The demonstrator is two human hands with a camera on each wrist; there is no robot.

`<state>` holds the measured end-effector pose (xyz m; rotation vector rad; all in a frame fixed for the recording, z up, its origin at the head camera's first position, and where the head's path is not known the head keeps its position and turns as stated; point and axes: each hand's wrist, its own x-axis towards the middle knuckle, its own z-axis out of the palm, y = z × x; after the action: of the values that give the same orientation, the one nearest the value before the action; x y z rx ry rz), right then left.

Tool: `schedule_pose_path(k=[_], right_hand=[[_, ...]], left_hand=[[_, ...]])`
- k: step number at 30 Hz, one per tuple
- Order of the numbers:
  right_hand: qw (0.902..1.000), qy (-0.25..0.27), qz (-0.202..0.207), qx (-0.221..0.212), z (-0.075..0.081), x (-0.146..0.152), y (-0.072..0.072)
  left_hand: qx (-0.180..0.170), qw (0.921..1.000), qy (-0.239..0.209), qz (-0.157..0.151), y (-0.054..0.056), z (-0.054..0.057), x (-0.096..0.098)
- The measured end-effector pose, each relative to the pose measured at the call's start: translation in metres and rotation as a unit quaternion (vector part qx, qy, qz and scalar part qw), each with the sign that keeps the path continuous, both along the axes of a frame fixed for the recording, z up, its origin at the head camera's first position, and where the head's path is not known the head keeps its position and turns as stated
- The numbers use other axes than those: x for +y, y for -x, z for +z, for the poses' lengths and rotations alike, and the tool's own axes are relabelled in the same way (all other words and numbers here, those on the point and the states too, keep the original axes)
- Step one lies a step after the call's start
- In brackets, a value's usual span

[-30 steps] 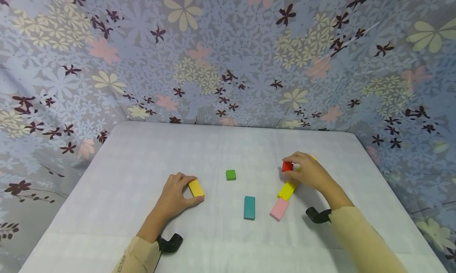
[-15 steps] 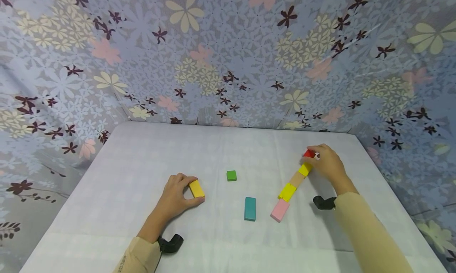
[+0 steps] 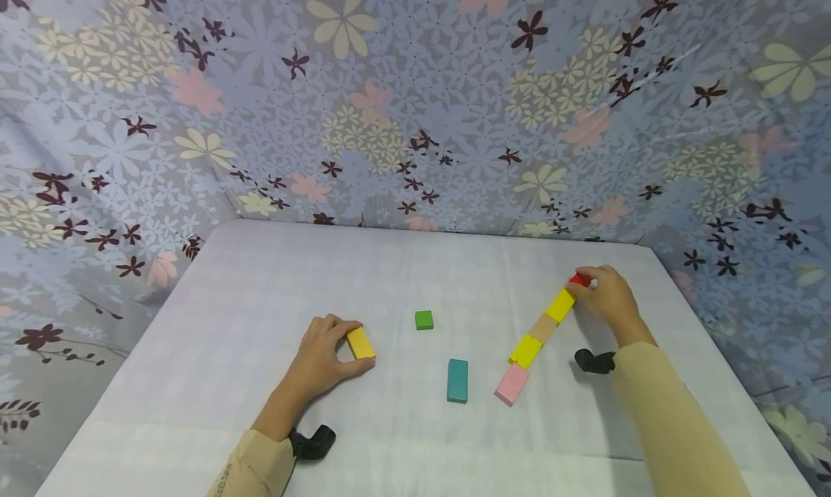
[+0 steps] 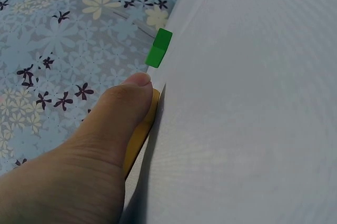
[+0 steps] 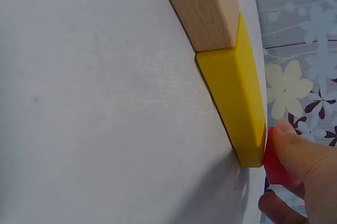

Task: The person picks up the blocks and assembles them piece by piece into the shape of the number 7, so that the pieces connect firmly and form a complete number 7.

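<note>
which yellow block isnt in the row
The yellow block the left hand holds; the other two, either side of the wooden block, are lined up.

Curtained recording corner, seen from above; the kind of building around it cannot be determined. A floral cloth (image 3: 415,107), patterned with pink, cream and dark maroon blossoms on blue-grey, hangs behind the table (image 3: 363,266) and extends along both sides, giving a three-sided enclosure. The table bears a pale covering (image 3: 389,439) with faint checks and creases. Black fittings (image 3: 314,443) on both wrists suggest an arranged filming station. Small blocks (image 3: 457,381), mostly coloured, lie on the covering. Both wrist views show floral fabric beyond the table's edge.
</note>
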<state>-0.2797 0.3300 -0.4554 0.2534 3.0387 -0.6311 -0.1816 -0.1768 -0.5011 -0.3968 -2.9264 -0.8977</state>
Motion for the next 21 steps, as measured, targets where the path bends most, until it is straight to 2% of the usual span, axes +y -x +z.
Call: schedule_pose_path(k=[6, 17, 21], right_hand=[[0.9998, 0.015, -0.011, -0.004, -0.002, 0.000, 0.004], [0.9963, 0.053, -0.025, -0.064, -0.010, 0.007, 0.012], [0.9954, 0.060, -0.026, -0.070, -0.011, 0.008, 0.012]], left_hand=[[0.000, 1.0000, 0.000, 0.000, 0.000, 0.001, 0.000], [0.006, 1.0000, 0.001, -0.002, 0.002, -0.004, -0.001], [0.011, 0.9999, 0.000, -0.003, 0.002, -0.003, -0.001]])
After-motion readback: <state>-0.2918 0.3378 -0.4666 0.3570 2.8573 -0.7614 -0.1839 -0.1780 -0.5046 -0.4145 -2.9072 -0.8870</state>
